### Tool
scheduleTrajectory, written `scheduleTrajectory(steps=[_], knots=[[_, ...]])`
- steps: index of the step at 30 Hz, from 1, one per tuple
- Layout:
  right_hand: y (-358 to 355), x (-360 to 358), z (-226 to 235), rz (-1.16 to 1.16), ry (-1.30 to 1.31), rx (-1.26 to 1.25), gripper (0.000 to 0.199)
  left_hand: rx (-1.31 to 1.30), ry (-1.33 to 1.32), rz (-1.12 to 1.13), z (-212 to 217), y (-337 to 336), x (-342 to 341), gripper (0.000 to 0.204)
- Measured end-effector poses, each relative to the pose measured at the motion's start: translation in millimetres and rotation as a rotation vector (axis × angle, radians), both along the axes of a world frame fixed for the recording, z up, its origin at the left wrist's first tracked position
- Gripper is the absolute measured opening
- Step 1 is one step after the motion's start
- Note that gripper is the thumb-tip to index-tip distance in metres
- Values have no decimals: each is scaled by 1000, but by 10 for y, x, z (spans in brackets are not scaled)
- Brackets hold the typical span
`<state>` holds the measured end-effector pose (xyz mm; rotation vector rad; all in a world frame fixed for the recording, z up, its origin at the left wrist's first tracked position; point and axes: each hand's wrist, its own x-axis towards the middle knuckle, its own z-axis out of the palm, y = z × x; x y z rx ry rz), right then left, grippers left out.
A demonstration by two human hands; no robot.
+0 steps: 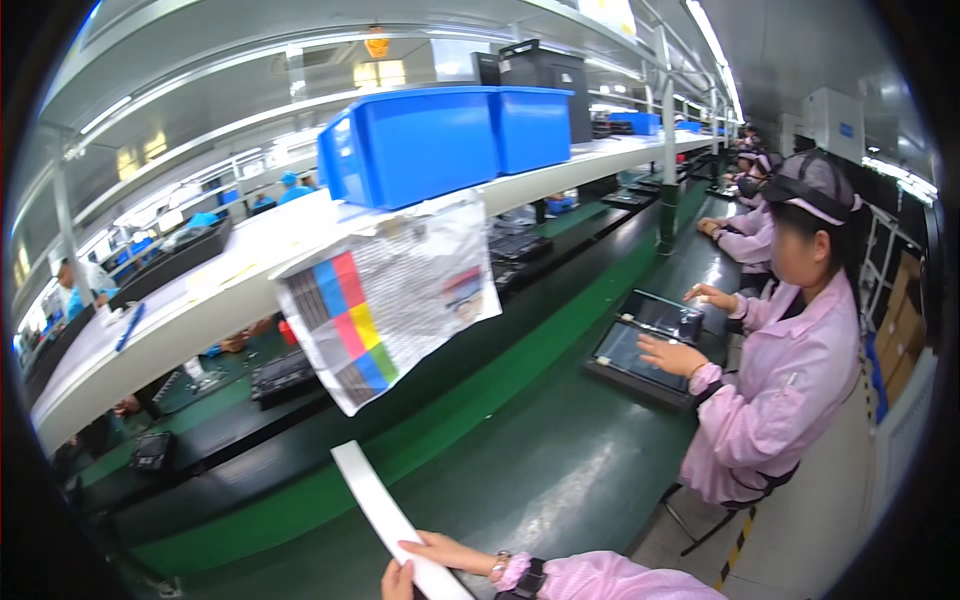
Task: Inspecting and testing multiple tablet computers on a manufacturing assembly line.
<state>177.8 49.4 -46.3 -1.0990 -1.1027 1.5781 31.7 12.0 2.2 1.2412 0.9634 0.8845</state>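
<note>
A long, flat white strip (378,500) slants up from the lower edge over the near side of the green bench; what it is made of I cannot tell. My right hand (448,551) is closed on its right side, fingers lying over the face. On the opposite side my left hand (398,582) grips the strip near the bottom of the picture, and the rest of that hand is cut off. My right arm wears a pink sleeve (610,576) with a black wristband (524,577). The strip's lower end runs out of view.
Right of me, a co-worker (790,330) in pink touches dark flat panels in a black tray (640,382). Ahead, a white shelf (250,245) carries blue bins (420,145); a printed sheet (390,300) hangs from its edge. Beneath runs a dark conveyor (340,440) with black devices (283,378).
</note>
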Motion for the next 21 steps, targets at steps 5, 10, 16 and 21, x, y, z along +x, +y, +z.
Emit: scheduleTrajectory(steps=[5, 10, 16, 21], knots=[[-27, 11, 26, 4, -43, -21, 49, 6, -27, -2, -13, -33, 27, 36], [-99, 52, 201, -31, 15, 56, 48, 34, -16, -14, -26, -32, 25, 36], [-48, 16, 119, 15, -20, -46, 49, 28, -1, 1, -33, -6, 7, 38], [-43, 28, 181, -52, 46, 90, 48, 11, -36, 3, -22, 3, 13, 38]])
